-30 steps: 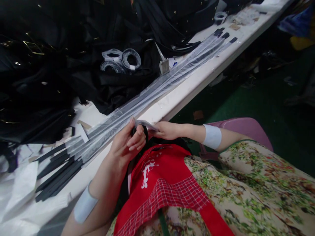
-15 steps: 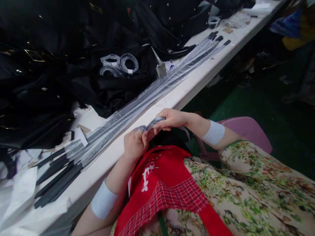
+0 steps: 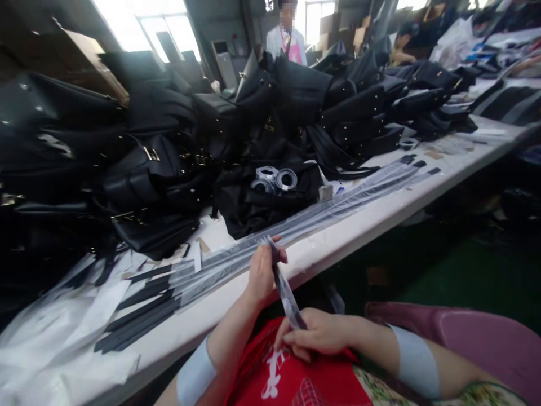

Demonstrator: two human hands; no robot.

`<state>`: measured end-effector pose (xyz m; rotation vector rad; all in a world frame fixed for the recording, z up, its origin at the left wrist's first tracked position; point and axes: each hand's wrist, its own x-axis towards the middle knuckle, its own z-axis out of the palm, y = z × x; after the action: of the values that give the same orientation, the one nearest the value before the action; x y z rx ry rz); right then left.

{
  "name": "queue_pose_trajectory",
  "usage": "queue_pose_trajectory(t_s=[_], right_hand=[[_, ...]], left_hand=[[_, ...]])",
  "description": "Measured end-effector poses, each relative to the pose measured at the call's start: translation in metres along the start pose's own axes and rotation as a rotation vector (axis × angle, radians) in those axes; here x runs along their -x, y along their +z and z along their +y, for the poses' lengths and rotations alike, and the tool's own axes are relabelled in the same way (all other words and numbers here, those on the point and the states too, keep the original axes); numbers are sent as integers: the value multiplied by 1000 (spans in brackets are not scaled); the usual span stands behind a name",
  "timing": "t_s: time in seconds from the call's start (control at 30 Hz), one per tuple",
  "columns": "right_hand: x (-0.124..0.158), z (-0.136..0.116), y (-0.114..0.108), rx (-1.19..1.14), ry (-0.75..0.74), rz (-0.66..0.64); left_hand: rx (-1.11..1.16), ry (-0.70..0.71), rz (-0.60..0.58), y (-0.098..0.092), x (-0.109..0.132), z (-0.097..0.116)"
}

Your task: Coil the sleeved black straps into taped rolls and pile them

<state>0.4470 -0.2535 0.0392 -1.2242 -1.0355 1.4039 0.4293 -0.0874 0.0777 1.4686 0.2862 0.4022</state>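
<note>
A dark strap wrapped in clear plastic (image 3: 286, 293) stretches between my two hands in front of the red apron (image 3: 296, 375). My left hand (image 3: 262, 270) is closed around its upper part, above the table's front edge. Lower and to the right, my right hand (image 3: 321, 334) grips the strap close to the apron. Beyond my left hand, a row of long plastic-wrapped black straps (image 3: 338, 206) lies along the white table (image 3: 315, 248). Several bare black ends (image 3: 139, 321) stick out at the left.
Black bags (image 3: 169, 169) with gold-coloured fittings are heaped along the table. Coiled wrapped straps (image 3: 286, 179) rest on black material. White plastic sheeting (image 3: 51, 344) covers the near left corner. A pink chair (image 3: 486, 338) stands at my right. A person (image 3: 285, 39) is behind the heap.
My view has tilted up. My hands have moved apart: before, they were close together on the bunched strap; now the strap runs between them, with my right hand lower.
</note>
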Motion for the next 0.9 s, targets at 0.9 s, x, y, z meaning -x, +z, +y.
queue_pose_trajectory(t_s=[0.9], right_hand=[[15,-8,-19,-128,-74,68]], left_hand=[[-765,335,-251,-23,29,-28]])
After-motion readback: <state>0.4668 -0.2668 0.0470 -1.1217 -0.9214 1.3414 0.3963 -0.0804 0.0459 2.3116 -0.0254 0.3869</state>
